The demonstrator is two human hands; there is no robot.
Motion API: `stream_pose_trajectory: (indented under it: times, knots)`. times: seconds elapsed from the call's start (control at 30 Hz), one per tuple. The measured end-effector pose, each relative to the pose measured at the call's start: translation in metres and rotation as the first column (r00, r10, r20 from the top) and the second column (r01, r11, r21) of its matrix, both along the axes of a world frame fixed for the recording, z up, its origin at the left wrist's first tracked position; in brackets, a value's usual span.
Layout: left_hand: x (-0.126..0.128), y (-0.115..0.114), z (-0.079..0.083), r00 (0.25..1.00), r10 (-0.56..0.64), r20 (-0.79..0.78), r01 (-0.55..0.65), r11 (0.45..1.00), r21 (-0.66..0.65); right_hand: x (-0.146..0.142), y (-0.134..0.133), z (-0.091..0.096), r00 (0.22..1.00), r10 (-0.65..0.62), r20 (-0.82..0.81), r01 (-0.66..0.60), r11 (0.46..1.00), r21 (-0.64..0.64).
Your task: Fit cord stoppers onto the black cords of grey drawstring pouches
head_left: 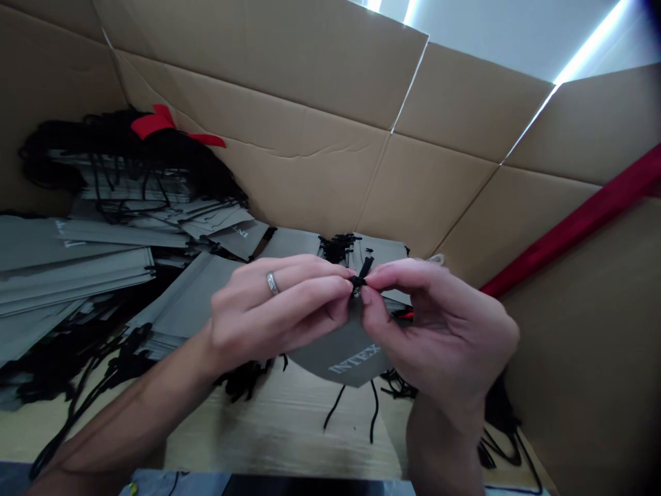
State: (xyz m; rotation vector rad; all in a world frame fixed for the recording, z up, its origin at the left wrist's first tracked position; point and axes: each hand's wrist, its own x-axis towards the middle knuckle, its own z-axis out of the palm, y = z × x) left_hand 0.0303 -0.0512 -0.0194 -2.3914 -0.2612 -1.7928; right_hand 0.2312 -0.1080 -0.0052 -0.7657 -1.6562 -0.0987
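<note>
My left hand (281,300) and my right hand (434,324) meet near the middle of the view, fingertips almost touching. Between them they pinch a small knotted piece of black cord (358,281), and its short end sticks up. Below my fingers hangs a grey piece (351,351) printed INTEX, with two black cord ends dangling from its lower edge. Its upper part is hidden behind my hands. A ring (272,282) sits on a finger of my left hand.
Cardboard walls (289,124) stand behind and at the sides. Stacks of grey pieces (31,248) with black cords lie at left. A bundle of black cords (191,151) with a red strip tops one pile. A red strap (573,220) slants along the right.
</note>
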Motion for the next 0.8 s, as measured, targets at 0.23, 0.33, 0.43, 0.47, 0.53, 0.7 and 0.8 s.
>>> stream_pose_trajectory:
  times: [0.23,0.33,0.43,0.47,0.53,0.7,0.8]
  knots:
    - [0.007,-0.001,0.006,0.991,-0.073,0.114,0.081,0.995,-0.061,0.001,0.002,0.0,0.997,0.079,-0.013,-0.079,0.997,-0.003]
    - [0.007,0.0,0.006,0.988,-0.091,0.126,0.105,0.989,-0.108,0.001,0.001,0.001,0.996,0.092,-0.016,-0.092,0.996,0.003]
    - [0.008,0.002,0.006,0.983,-0.125,0.138,0.144,0.98,-0.136,0.002,0.001,0.001,0.996,0.091,-0.018,-0.091,0.996,-0.007]
    - [0.009,0.003,0.006,0.983,-0.131,0.13,0.149,0.979,-0.14,0.002,0.001,0.0,0.996,0.082,-0.016,-0.083,0.996,-0.017]
    - [0.008,0.004,0.006,0.989,-0.11,0.098,0.12,0.988,-0.1,0.003,0.001,0.0,0.998,0.059,-0.012,-0.059,0.998,-0.031]
    - [0.0,0.003,0.003,0.998,0.052,-0.046,-0.046,0.99,0.132,0.005,0.001,0.002,0.999,0.005,0.043,-0.004,1.0,-0.026]
    - [-0.003,0.002,0.002,0.992,0.099,-0.078,-0.084,0.981,0.175,0.005,0.0,0.004,0.996,-0.005,0.091,0.005,1.0,0.0]
